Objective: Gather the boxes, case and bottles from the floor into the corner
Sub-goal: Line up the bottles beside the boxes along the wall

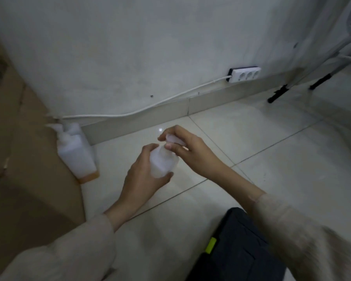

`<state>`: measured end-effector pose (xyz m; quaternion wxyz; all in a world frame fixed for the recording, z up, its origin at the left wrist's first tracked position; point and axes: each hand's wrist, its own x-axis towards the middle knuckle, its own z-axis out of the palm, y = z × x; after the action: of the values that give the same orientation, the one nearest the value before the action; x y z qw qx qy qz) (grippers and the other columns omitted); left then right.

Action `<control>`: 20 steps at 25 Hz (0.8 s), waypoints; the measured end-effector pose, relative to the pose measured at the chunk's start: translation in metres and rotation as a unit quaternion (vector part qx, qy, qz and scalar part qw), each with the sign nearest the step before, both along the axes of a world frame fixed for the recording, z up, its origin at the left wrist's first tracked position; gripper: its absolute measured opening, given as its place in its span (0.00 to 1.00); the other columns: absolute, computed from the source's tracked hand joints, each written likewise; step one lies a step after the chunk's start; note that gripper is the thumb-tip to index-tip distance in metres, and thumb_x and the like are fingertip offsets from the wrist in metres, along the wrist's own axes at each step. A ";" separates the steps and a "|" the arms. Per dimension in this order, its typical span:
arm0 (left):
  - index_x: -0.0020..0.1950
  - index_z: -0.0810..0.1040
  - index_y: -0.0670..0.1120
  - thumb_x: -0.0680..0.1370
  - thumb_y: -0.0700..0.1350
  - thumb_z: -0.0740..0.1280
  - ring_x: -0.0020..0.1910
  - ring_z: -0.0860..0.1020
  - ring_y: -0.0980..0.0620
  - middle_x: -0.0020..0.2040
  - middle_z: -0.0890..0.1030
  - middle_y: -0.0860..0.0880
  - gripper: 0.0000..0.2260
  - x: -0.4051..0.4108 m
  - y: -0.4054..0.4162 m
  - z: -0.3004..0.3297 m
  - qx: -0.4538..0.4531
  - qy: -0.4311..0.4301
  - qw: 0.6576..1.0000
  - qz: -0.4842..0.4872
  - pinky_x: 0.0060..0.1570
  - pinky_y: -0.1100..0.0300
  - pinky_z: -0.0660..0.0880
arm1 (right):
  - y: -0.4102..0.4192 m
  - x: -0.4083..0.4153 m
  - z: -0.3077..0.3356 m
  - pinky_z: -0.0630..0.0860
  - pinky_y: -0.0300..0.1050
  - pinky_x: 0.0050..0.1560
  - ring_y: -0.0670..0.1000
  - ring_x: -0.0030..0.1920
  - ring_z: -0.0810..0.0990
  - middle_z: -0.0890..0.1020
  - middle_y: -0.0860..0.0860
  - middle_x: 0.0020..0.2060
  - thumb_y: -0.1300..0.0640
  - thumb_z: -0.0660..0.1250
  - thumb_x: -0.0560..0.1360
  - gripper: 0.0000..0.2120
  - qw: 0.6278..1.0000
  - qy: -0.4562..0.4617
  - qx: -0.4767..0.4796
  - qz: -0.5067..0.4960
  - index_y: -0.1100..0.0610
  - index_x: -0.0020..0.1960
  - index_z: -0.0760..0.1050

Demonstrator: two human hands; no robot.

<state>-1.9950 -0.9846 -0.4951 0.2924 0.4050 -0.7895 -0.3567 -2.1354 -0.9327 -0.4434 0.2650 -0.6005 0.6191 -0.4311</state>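
Note:
I hold a small white pump bottle [163,162] above the tiled floor. My left hand [144,177] is wrapped around its body. My right hand [182,146] pinches the pump head at the top. A larger white pump bottle [77,153] with an orange base stands on the floor at the wall, right beside a big brown cardboard box [28,159] on the left. A dark case [237,250] with a yellow-green tab lies at the bottom, partly hidden under my right sleeve.
A white power strip [245,74] sits on the skirting, its cable [150,106] running left along the wall. Metal legs with black feet [278,94] stand at the far right. Pale floor tiles [272,159] stretch to the right.

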 end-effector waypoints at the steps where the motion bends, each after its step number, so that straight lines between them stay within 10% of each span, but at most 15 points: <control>1: 0.65 0.64 0.51 0.65 0.47 0.76 0.54 0.75 0.50 0.57 0.75 0.53 0.33 0.009 -0.005 -0.002 0.010 0.013 0.999 0.036 0.53 0.54 0.75 | -0.009 0.008 -0.007 0.71 0.34 0.59 0.44 0.58 0.74 0.76 0.47 0.57 0.57 0.64 0.76 0.14 1.000 -0.003 0.002 -0.002 0.55 0.60 0.70; 6: 0.63 0.66 0.46 0.64 0.39 0.76 0.54 0.71 0.54 0.55 0.70 0.53 0.32 0.051 -0.035 -0.028 0.036 0.038 0.993 0.106 0.44 0.72 0.67 | -0.044 0.053 -0.045 0.71 0.53 0.64 0.55 0.65 0.70 0.68 0.58 0.67 0.49 0.59 0.78 0.23 0.975 -0.049 0.206 0.060 0.53 0.70 0.58; 11: 0.67 0.64 0.41 0.69 0.35 0.71 0.62 0.65 0.49 0.63 0.64 0.44 0.28 0.081 -0.057 -0.042 0.036 -0.005 0.989 0.146 0.59 0.64 0.62 | -0.071 0.085 -0.072 0.69 0.49 0.58 0.51 0.52 0.72 0.74 0.49 0.47 0.52 0.53 0.81 0.21 0.965 -0.089 0.204 0.139 0.50 0.72 0.54; 15: 0.74 0.53 0.39 0.74 0.29 0.62 0.75 0.52 0.48 0.76 0.50 0.43 0.31 0.098 -0.066 -0.043 0.012 -0.033 0.985 0.168 0.61 0.82 0.46 | -0.090 0.106 -0.093 0.71 0.48 0.52 0.64 0.55 0.77 0.75 0.63 0.55 0.54 0.53 0.81 0.21 0.952 -0.143 0.238 0.126 0.50 0.72 0.54; 20: 0.75 0.49 0.42 0.75 0.29 0.56 0.76 0.47 0.51 0.77 0.45 0.44 0.31 0.111 -0.051 -0.043 -0.032 -0.041 0.968 0.244 0.72 0.61 0.51 | -0.113 0.148 -0.117 0.73 0.51 0.58 0.55 0.54 0.75 0.72 0.62 0.64 0.52 0.58 0.78 0.22 0.953 -0.187 0.218 0.091 0.53 0.71 0.58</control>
<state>-1.8844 -1.0356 -0.5378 0.3504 0.5903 -0.6890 -0.2324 -1.9874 -1.0453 -0.5599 0.5387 -0.4909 0.5798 -0.3642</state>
